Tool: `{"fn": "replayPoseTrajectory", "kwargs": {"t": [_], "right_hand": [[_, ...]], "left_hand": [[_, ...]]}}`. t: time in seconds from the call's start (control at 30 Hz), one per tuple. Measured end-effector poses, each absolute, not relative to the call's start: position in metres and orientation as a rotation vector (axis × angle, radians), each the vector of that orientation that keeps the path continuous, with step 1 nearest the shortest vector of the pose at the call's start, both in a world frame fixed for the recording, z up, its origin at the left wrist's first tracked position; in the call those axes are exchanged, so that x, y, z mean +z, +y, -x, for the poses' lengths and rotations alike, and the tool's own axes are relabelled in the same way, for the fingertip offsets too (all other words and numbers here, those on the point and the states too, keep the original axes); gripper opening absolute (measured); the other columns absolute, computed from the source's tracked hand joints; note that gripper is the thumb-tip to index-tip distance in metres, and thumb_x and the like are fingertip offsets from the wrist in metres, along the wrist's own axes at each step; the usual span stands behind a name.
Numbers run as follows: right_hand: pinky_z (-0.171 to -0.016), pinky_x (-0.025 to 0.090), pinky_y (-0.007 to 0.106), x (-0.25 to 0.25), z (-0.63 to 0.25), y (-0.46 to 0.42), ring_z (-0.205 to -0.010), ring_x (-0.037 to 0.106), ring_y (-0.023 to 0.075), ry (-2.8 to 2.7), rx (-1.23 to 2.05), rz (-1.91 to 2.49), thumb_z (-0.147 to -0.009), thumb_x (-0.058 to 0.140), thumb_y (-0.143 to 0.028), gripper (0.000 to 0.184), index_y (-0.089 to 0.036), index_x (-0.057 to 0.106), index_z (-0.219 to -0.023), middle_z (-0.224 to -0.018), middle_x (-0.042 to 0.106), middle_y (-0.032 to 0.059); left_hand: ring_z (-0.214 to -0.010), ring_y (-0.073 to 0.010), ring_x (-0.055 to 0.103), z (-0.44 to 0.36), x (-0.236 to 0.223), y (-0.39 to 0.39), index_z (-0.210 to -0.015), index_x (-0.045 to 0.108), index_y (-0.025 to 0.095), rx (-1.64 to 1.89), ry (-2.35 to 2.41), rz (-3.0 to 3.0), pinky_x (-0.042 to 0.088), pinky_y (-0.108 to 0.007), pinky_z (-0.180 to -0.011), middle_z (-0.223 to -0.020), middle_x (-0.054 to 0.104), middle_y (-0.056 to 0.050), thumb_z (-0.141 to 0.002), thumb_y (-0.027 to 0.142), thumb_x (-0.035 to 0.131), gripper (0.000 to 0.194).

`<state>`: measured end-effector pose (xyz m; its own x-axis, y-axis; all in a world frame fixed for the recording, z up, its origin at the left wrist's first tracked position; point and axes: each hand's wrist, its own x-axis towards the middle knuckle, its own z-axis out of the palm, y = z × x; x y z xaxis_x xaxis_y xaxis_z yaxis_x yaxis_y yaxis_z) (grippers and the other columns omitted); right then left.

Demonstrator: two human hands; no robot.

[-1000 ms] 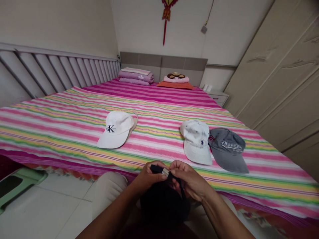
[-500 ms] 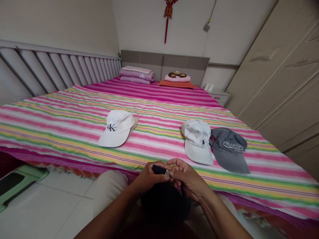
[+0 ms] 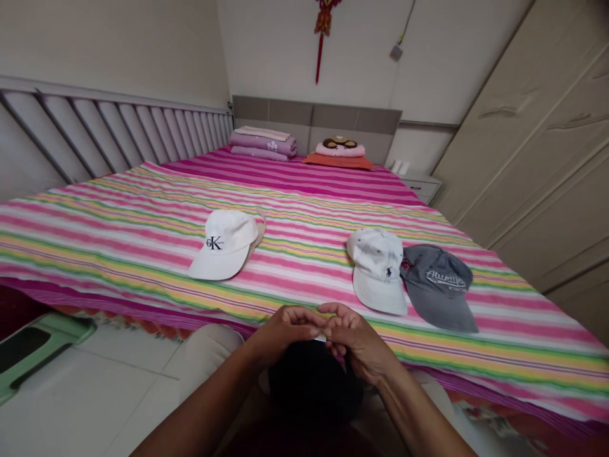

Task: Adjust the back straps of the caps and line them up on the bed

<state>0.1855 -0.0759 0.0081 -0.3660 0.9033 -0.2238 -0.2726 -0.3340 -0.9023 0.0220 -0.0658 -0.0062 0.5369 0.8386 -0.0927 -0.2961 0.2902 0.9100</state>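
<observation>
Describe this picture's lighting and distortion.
In the head view, light is dim and the black rounded cloth cap loses nearly all detail; same view, the small silvery metal piece catches light; same view, wide-angle distortion apparently tilts the tall beige panelled wardrobe.

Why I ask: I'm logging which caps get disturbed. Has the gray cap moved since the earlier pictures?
No. The gray cap lies on the same stripes of the bedspread, its brim pointing the same way.

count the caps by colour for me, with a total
White or off-white caps: 2
Grey cap: 1
Black cap: 1
Total: 4
</observation>
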Motion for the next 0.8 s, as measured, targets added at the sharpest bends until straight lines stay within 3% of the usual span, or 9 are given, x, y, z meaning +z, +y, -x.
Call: {"fn": "replayPoseTrajectory", "kwargs": {"t": [0.1, 0.23, 0.43, 0.63, 0.7, 0.8], "right_hand": [[-0.036, 0.025, 0.015, 0.005, -0.191, -0.073, -0.036, 0.038, 0.0044, -1.112, 1.809, 1.047, -0.067, 0.065, -0.032, 0.030, -0.017, 0.054, -0.090, -0.048, 0.053, -0.0062], [-0.039, 0.027, 0.017, -0.010, -0.206, -0.069, -0.039, 0.039, 0.0050, -1.239, 1.925, 0.963, -0.074, 0.056, -0.045, 0.035, -0.011, 0.059, -0.067, -0.047, 0.051, -0.0033], [-0.047, 0.037, 0.019, -0.016, -0.221, -0.075, -0.048, 0.050, 0.0083, -1.147, 2.152, 0.731, -0.051, 0.077, -0.038, 0.036, -0.010, 0.063, -0.068, -0.058, 0.059, 0.0001], [-0.043, 0.040, 0.014, 0.009, -0.222, -0.073, -0.044, 0.052, 0.0069, -0.817, 2.013, 0.457, -0.051, 0.079, -0.031, 0.027, -0.013, 0.063, -0.063, -0.051, 0.059, -0.0020], [-0.044, 0.042, 0.014, 0.015, -0.223, -0.069, -0.044, 0.054, 0.0069, -0.773, 1.986, 0.431, -0.052, 0.079, -0.029, 0.025, -0.014, 0.063, -0.064, -0.051, 0.061, -0.0018], [-0.049, 0.046, 0.013, 0.018, -0.225, -0.066, -0.047, 0.058, 0.0068, -0.693, 1.935, 0.427, -0.053, 0.079, -0.025, 0.022, -0.015, 0.064, -0.067, -0.054, 0.063, -0.0027]], "left_hand": [[-0.059, -0.0084, 0.057, -0.023, -0.007, -0.066, -0.077, 0.063, 0.014, 0.859, 0.640, -0.883, 0.041, -0.019, -0.060, -0.066, 0.065, 0.000, -0.057, 0.013, 0.072, 0.023], [-0.054, -0.0052, 0.055, -0.018, -0.006, -0.062, -0.078, 0.061, 0.012, 0.923, 0.640, -0.778, 0.039, -0.015, -0.054, -0.061, 0.062, 0.001, -0.056, 0.009, 0.072, 0.025], [-0.053, -0.0073, 0.056, 0.000, 0.004, -0.046, -0.081, 0.059, 0.012, 0.927, 0.597, -0.692, 0.041, -0.016, -0.052, -0.060, 0.061, 0.000, -0.058, 0.008, 0.070, 0.026], [-0.066, -0.0155, 0.062, 0.008, -0.002, -0.031, -0.104, 0.057, 0.008, 0.816, 0.289, -0.687, 0.045, -0.023, -0.060, -0.076, 0.066, -0.008, -0.062, 0.029, 0.069, 0.048], [-0.070, -0.0182, 0.063, 0.006, -0.015, -0.029, -0.101, 0.059, 0.005, 0.700, 0.265, -0.621, 0.046, -0.027, -0.066, -0.080, 0.067, -0.011, -0.068, 0.034, 0.063, 0.044], [-0.063, -0.0177, 0.063, 0.004, -0.036, -0.030, -0.079, 0.065, 0.004, 0.565, 0.217, -0.562, 0.047, -0.026, -0.061, -0.069, 0.068, -0.011, -0.072, 0.036, 0.059, 0.034]]}}
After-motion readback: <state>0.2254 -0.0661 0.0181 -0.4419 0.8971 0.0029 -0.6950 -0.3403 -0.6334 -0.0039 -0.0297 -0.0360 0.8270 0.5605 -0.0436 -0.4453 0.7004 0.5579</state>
